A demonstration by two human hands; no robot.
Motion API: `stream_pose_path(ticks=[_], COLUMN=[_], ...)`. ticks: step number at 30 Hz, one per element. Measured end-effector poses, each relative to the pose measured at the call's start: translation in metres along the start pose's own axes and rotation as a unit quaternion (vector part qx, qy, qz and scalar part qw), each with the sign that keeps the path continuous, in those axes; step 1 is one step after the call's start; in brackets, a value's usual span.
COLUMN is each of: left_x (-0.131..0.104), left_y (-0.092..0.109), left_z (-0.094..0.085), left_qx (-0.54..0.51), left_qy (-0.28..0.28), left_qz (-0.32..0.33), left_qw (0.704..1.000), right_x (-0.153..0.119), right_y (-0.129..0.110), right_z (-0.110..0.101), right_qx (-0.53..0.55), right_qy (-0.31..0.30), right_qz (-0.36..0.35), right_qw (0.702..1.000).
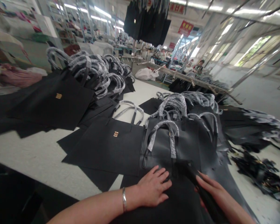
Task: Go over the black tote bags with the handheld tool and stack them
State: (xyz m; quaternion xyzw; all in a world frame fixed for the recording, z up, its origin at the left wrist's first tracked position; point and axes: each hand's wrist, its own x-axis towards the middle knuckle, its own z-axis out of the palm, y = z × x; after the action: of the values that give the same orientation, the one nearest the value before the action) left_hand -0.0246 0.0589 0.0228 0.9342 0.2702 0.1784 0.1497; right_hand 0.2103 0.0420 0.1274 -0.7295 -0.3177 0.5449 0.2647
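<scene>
My left hand (155, 186), with a silver bangle at the wrist, lies flat on a black bag panel (140, 214), its fingers spread and holding nothing. To its right, my right hand (210, 188) is closed round a long black tool (206, 194). The tool's far end rests on or just above the panel, near the base of a handle; I cannot tell its exact kind. This plastic-wrapped bag handle (163, 133) arches up beyond my left hand. Left of it lies a black panel with a gold clasp (116, 134) and its own wrapped handles (130, 109).
Black panels with wrapped handles are heaped at the left (91, 71) and stacked behind at the right (200, 102). A pile of small black parts (263, 174) lies on the pale table (49, 149) at the right. Black pieces (147, 25) hang overhead.
</scene>
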Motion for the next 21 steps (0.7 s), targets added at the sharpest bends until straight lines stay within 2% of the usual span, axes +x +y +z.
stream_pose_path(ticks=[4, 7, 9, 12, 16, 21], left_x=[0.001, 0.0, -0.002, -0.005, -0.006, -0.005], left_y=[0.0, 0.001, 0.001, 0.001, 0.0, 0.0], left_z=[-0.001, -0.001, -0.001, 0.0, 0.001, 0.002], left_qx=[0.013, 0.016, 0.016, 0.015, 0.015, 0.014], left_qy=[-0.001, -0.005, -0.006, -0.003, -0.004, -0.006], left_qz=[0.007, 0.005, 0.005, 0.005, 0.01, 0.005], left_qw=[1.0, 1.0, 1.0, 1.0, 1.0, 1.0], right_x=[0.004, 0.015, 0.015, 0.0, -0.012, 0.008], right_y=[-0.002, -0.014, -0.017, -0.007, 0.017, 0.017], right_z=[0.004, 0.007, 0.002, -0.014, -0.024, -0.019], right_qx=[-0.013, -0.001, 0.014, 0.021, 0.023, 0.06], right_qy=[0.0, 0.037, 0.073, 0.097, 0.065, 0.061], right_qz=[0.002, -0.041, -0.065, -0.046, 0.03, -0.01], right_qw=[1.0, 0.998, 0.995, 0.994, 0.997, 0.996])
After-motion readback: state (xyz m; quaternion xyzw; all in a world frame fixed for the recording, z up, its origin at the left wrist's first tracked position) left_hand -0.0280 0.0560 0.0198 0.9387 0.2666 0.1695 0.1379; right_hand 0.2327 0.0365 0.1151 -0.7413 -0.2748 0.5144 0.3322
